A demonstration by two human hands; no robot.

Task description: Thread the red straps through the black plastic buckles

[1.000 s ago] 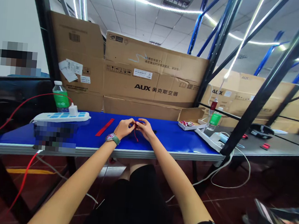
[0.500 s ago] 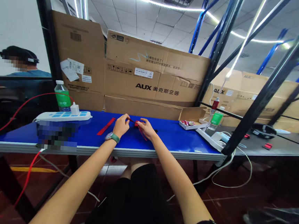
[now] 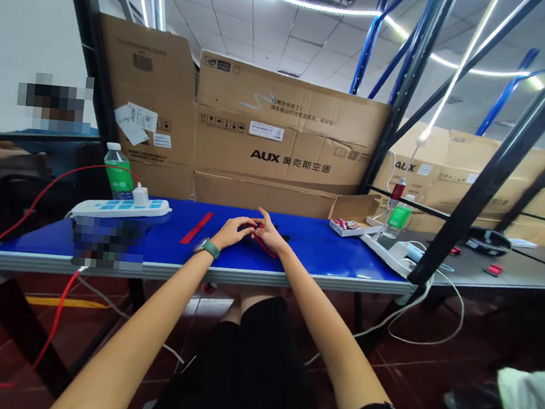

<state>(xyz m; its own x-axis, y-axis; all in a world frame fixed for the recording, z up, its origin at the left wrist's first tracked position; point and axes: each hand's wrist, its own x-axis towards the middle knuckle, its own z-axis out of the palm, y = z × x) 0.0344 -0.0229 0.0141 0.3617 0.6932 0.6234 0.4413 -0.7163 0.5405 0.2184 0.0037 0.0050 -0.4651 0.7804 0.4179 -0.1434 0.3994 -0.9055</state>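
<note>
Over the middle of the blue tabletop (image 3: 316,253), my two hands meet fingertip to fingertip. My left hand (image 3: 232,231), with a green-strapped watch (image 3: 207,247) on its wrist, has its fingers bent in a pinch at a narrow red strip (image 3: 267,250). My right hand (image 3: 270,233) is closed on the same strip, its index finger raised. One tail of the strip hangs below the right hand; the part between the fingers is mostly hidden. A flat red strip (image 3: 197,228) lies on the table left of my hands. A small dark piece (image 3: 287,237) lies just right of them.
A white power strip (image 3: 120,208) and a water bottle (image 3: 119,172) stand at the left, near a blurred-out dark object (image 3: 107,241). An open small box (image 3: 347,227) sits at the back right. Cardboard (image 3: 283,135) walls the back. A person (image 3: 55,122) sits at far left.
My left hand has moved right, bringing its fingertips against my right hand's. The strip stretch that showed between them is now bunched and covered. The view has shifted slightly.
</note>
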